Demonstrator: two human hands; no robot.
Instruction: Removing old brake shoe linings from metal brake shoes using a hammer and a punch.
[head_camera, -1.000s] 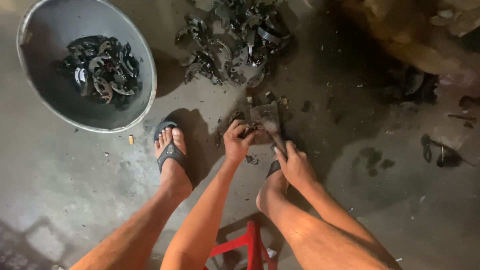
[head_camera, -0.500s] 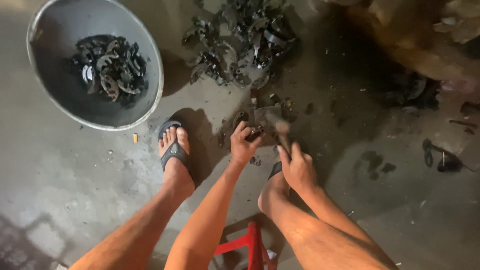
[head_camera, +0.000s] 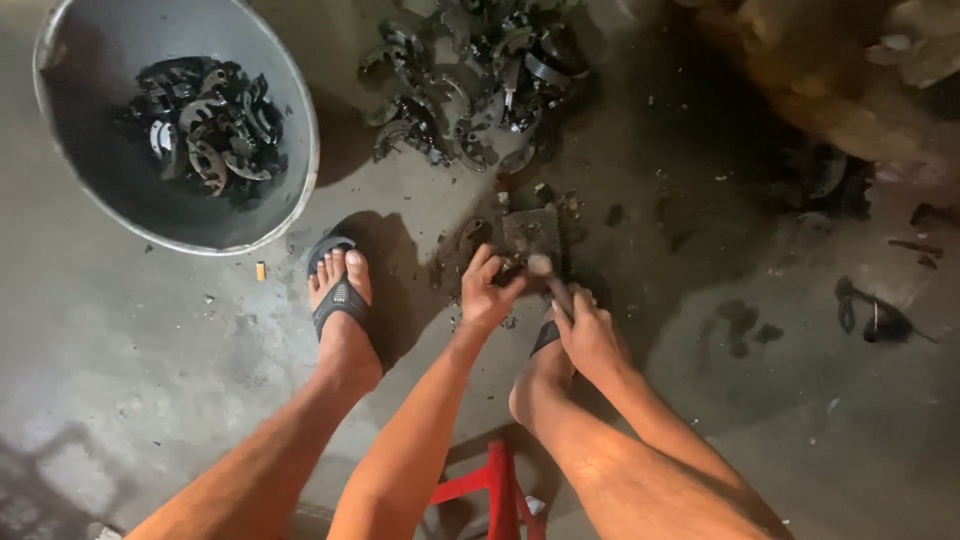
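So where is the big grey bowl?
The big grey metal bowl sits on the concrete floor at upper left, holding dark metal pieces, just beyond the sandalled left foot.

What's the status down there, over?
Left hand pinning small dark metal piece on flat metal block. Right hand gripping hammer, head at the piece. Loose scrap bits around block.

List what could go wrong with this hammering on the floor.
1. The left hand pins a small metal part on the block right beside the hammer head; a miss could hit fingers.
2. Chips may fly at the bare legs and the foot in an open sandal.
3. The right hand grips close to the head, which may weaken control.
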